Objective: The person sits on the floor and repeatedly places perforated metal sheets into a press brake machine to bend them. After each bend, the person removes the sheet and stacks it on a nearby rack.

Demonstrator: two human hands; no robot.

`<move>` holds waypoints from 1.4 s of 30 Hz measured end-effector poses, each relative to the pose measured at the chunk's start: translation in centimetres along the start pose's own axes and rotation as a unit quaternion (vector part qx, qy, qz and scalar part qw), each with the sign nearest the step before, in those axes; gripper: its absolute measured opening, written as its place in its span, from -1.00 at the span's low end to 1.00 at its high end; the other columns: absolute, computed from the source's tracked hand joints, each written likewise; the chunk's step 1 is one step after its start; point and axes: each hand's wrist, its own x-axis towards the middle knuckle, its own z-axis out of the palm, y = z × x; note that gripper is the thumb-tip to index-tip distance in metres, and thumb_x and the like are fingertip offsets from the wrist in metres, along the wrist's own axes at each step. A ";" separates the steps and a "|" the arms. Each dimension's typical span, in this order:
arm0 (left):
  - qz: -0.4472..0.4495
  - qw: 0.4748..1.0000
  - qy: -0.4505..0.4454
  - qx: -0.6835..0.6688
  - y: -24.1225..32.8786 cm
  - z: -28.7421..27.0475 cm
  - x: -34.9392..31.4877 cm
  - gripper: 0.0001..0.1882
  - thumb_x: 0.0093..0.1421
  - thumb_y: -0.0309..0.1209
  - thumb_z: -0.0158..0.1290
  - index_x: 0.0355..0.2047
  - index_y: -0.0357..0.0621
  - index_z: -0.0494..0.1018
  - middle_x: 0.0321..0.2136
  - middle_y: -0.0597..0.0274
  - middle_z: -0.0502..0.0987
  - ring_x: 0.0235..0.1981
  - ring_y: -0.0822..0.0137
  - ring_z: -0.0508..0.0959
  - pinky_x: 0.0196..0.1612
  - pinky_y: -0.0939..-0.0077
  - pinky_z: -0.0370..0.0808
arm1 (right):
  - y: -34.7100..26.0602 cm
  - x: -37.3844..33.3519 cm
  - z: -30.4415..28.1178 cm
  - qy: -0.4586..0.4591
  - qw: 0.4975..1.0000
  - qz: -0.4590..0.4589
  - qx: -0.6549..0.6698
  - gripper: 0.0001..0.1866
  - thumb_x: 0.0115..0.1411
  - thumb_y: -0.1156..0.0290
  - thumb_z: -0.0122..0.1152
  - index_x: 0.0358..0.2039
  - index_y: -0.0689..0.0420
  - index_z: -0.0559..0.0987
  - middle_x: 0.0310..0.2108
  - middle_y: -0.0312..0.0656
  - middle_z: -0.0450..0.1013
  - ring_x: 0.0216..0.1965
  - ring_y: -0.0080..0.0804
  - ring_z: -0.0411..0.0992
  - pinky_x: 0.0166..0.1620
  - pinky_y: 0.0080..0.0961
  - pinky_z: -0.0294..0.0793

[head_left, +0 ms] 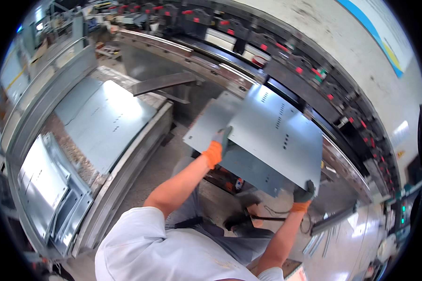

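A flat metal sheet (262,129) with rows of small holes and slots is tilted in front of me, its far edge at the bending machine. My left hand (223,138), in a dark glove with an orange cuff, grips its near left corner. My right hand (305,192), gloved the same way, holds its near right corner. Both hands are closed on the edge, with the fingers partly hidden under the sheet. Below it lies another metal sheet (248,169), mostly covered by the one I hold.
A long bending machine (293,72) with red-tipped clamps runs across the far side. At left, a metal-framed pallet cart (140,140) carries a flat sheet (110,119) and several bent metal panels (42,187). Narrow metal strips (316,243) lie on the floor at right.
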 end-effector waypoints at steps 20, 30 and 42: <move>-0.030 0.999 -0.021 -0.020 2.0 2.6 -2.8 -0.53 0.38 -0.24 0.01 0.17 -0.30 0.36 -0.07 0.01 0.58 -0.13 0.13 0.66 -0.17 0.12 0.73 | -0.2 0.1 -1.2 0.027 0.998 0.029 0.057 -0.70 0.25 0.53 0.12 0.00 0.07 0.53 0.01 -0.19 0.54 0.05 -0.16 0.54 0.02 0.05 0.66; -0.019 1.000 -0.019 0.012 2.3 3.0 -3.1 -0.52 0.40 -0.19 -0.07 0.18 -0.28 0.36 -0.04 0.03 0.59 -0.08 0.13 0.66 -0.06 0.06 0.70 | -0.3 0.2 -1.5 0.048 0.997 0.017 0.061 -0.64 0.24 0.56 0.12 0.06 0.05 0.51 0.05 -0.18 0.53 0.09 -0.16 0.52 0.03 0.03 0.64; -0.022 1.000 -0.019 0.007 2.9 3.3 -3.4 -0.51 0.39 -0.18 -0.04 0.18 -0.28 0.36 -0.04 0.00 0.58 -0.09 0.10 0.65 -0.09 0.09 0.70 | -0.5 0.2 -0.6 0.076 0.995 0.006 0.057 -0.73 0.24 0.54 0.15 -0.03 0.08 0.53 -0.04 -0.16 0.54 0.02 -0.07 0.54 -0.01 0.15 0.66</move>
